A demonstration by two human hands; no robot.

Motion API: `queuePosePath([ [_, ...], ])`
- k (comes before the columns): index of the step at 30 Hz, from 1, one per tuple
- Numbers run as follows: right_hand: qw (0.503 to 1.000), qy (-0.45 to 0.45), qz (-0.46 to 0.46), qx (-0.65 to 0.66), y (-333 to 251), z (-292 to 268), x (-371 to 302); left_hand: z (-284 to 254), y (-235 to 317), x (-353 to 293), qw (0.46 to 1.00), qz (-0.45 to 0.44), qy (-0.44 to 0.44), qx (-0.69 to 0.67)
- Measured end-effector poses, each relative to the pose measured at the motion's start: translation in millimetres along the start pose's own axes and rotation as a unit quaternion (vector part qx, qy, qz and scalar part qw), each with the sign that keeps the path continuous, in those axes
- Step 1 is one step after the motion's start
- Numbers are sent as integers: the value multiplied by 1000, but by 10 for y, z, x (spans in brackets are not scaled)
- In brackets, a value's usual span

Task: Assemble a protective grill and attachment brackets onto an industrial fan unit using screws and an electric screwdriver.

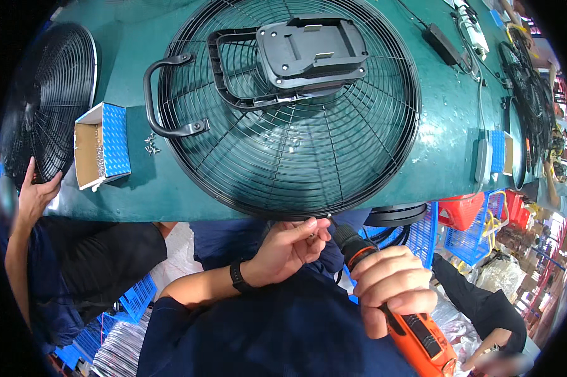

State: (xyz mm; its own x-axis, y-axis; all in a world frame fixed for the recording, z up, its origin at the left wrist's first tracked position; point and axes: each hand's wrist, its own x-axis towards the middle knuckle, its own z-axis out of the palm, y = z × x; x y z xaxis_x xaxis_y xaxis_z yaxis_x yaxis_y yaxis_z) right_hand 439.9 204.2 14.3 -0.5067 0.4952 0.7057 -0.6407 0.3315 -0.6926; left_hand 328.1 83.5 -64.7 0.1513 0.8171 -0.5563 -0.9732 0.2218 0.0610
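My right hand is wrapped round the grip of an orange and black cordless drill. Its chuck points up and left toward the table edge. At the bit, the fingertips of my left hand are pinched on a small silvery piece, perhaps a screw, mostly hidden by the fingers. Just above both hands lies a large round black fan grille, its near rim at the table's edge. A curved black handle is at its left side, and a black plastic bracket rests over its far half.
Loose screws and an open blue-and-white box of screws lie left on the green table. Further left, another person's hand touches a second grille. A black power adapter and cables lie at the right.
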Motion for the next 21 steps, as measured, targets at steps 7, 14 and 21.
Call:
queuePosePath([
  [7, 997, -55, 50, 15, 30, 21, 173, -29, -21, -7, 1000, 3, -12, -20],
  [14, 995, -68, 70, 4, 36, 16, 223, -150, 55, -175, 998, 16, -12, 60],
  [21, 985, 146, 85, 16, -133, 31, 80, -333, 304, -648, 974, 131, 19, 185],
])
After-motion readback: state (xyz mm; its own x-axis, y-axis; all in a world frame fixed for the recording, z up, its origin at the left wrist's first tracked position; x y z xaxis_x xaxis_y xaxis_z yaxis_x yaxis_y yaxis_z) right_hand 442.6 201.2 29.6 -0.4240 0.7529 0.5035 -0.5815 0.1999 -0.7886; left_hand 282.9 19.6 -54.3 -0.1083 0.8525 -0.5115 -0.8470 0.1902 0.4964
